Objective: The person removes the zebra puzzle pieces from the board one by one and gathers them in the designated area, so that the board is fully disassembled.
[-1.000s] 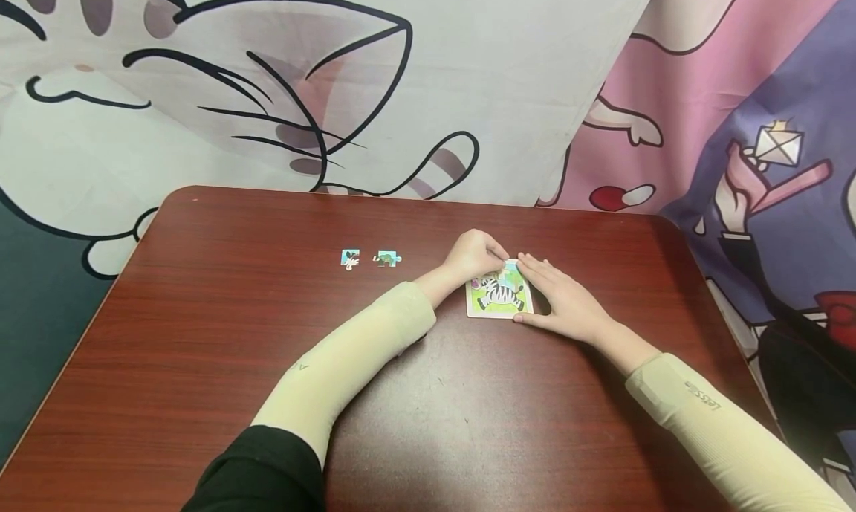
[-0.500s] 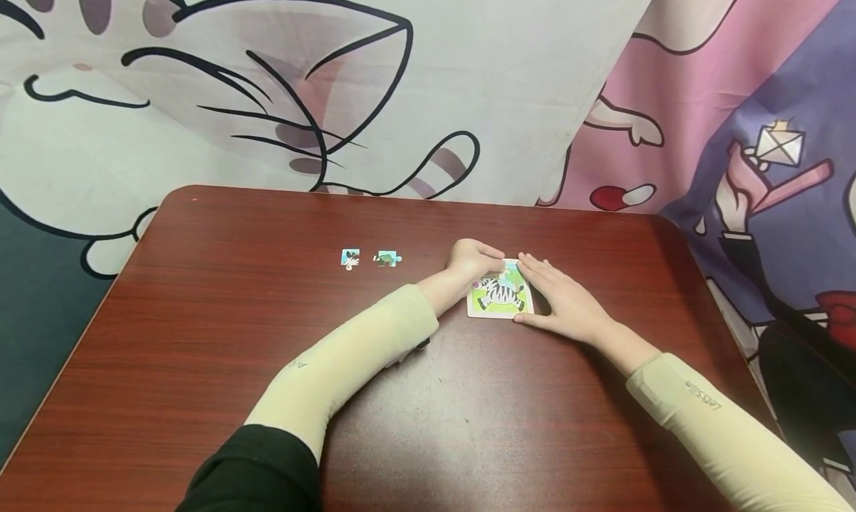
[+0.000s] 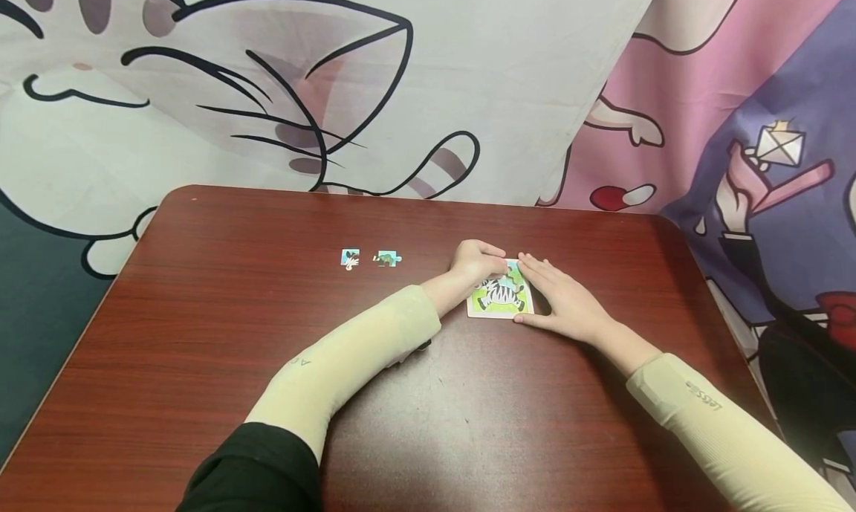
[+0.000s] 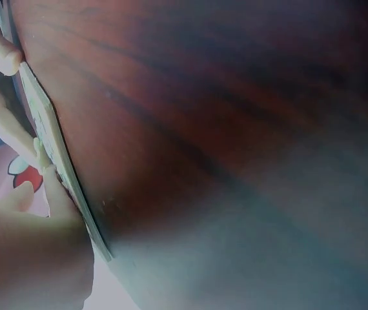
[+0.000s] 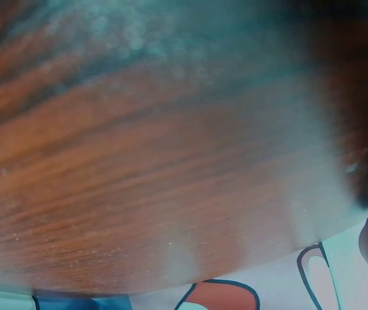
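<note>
A small square jigsaw puzzle (image 3: 487, 316) with a white border and a zebra on green ground lies flat on the table. Over its upper left part is my left hand (image 3: 472, 264), which covers that corner. In the left wrist view this hand's fingertips pinch a small pale-green puzzle piece (image 4: 40, 154), tilted up against the board's face. My right hand (image 3: 565, 300) rests along the right side with fingers straight, fingertips at the top right corner and thumb at the bottom right one. Two loose puzzle pieces lie to the left: a zebra-head piece (image 3: 350, 258) and a greenish piece (image 3: 387, 258).
The reddish-brown wooden table (image 3: 200, 311) has rounded far corners. Behind it hangs a white cloth (image 3: 508, 81) with a cartoon cat, and a pink and purple printed cloth (image 3: 695, 111) is at the right.
My left hand has turned and shifted slightly right and down over the puzzle, covering more of its upper left. The right hand and the loose pieces have stayed in place.
</note>
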A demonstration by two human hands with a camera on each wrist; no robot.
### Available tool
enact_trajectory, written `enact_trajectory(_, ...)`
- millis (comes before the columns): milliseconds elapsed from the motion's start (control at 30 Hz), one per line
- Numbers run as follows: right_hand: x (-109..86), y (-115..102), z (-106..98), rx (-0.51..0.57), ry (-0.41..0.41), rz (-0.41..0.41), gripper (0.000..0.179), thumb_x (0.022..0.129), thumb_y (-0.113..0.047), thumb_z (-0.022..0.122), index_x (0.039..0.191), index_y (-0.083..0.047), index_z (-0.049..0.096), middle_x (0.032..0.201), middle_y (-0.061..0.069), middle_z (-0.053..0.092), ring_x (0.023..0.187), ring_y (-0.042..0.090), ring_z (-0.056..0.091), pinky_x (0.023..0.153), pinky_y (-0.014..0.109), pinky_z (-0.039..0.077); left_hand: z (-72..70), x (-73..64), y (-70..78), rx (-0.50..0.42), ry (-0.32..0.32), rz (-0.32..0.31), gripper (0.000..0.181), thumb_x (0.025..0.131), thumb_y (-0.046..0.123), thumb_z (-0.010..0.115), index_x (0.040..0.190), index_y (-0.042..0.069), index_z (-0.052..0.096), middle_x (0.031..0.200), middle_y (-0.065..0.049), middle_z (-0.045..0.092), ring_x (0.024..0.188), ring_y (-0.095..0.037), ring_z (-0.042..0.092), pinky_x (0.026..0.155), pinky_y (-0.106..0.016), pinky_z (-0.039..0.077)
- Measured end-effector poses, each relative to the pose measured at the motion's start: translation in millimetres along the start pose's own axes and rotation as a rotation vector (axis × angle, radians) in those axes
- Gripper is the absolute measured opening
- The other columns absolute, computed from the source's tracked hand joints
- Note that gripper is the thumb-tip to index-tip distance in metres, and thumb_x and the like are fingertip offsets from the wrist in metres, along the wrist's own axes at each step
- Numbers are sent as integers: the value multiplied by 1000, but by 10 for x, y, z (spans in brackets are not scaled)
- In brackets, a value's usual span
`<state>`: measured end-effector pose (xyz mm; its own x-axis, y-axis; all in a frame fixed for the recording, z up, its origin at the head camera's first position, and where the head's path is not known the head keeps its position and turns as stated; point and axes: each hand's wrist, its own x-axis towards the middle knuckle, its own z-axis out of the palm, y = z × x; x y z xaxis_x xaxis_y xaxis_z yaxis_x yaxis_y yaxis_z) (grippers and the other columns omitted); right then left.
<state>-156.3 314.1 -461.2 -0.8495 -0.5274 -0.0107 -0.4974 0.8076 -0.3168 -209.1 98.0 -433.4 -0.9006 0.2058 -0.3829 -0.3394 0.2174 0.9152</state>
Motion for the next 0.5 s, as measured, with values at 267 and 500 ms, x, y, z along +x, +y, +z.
enact_trajectory(267, 3, 3, 12, 5, 5, -1, 104, 88, -50, 84, 167, -7, 31, 175, 13, 30, 162, 34, 31, 133, 51, 23, 25, 32, 4, 64, 40, 7, 28, 88, -2, 80, 116, 1, 80, 106, -15, 82, 85, -14, 78, 71, -18, 62)
enact_trajectory(500, 0, 19, 25, 2, 7, 5, 105, 88, -51, 84, 167, -7, 31, 175, 13, 30, 162, 34, 30, 132, 53, 24, 13, 72, 10, 27, 4, -1, 19, 92, -1, 78, 111, -3, 81, 101, -20, 82, 76, -15, 78, 70, -18, 62)
